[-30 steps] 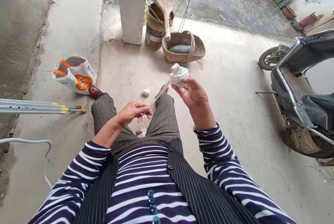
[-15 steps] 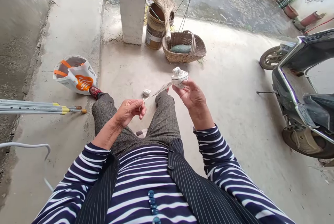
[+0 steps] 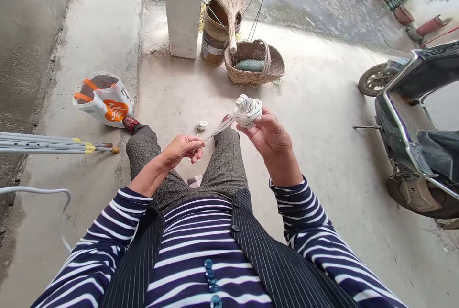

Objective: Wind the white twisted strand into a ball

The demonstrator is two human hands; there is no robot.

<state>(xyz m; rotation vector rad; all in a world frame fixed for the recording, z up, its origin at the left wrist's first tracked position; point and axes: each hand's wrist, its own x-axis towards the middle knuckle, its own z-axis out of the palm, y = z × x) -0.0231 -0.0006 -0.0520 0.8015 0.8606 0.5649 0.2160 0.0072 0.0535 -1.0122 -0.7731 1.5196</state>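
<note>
My right hand [image 3: 269, 137] is closed round the near side of a wound ball of white cord with thin dark lines [image 3: 247, 111]. From that ball a taut strand of the cord [image 3: 219, 129] slants down to my left hand [image 3: 185, 149], which pinches it between thumb and forefinger. On the floor beyond my left hand lies a smaller bundle of white cord [image 3: 201, 125], with a short length curling off its near side. Whether this bundle joins the strand in my fingers is hard to see.
A white bag with orange handles [image 3: 102, 100] stands by my left foot, near metal crutches [image 3: 43, 143]. Ahead are a pillar [image 3: 183, 11], a bucket [image 3: 212, 42] with a straw broom [image 3: 229, 4], and a wicker basket [image 3: 274, 61] holding a green gourd [image 3: 250, 65]. A scooter [image 3: 405, 121] is at right.
My right hand has turned the cord ball, showing more of its side. My left hand has shifted slightly right, and the strand between the hands looks shorter.
</note>
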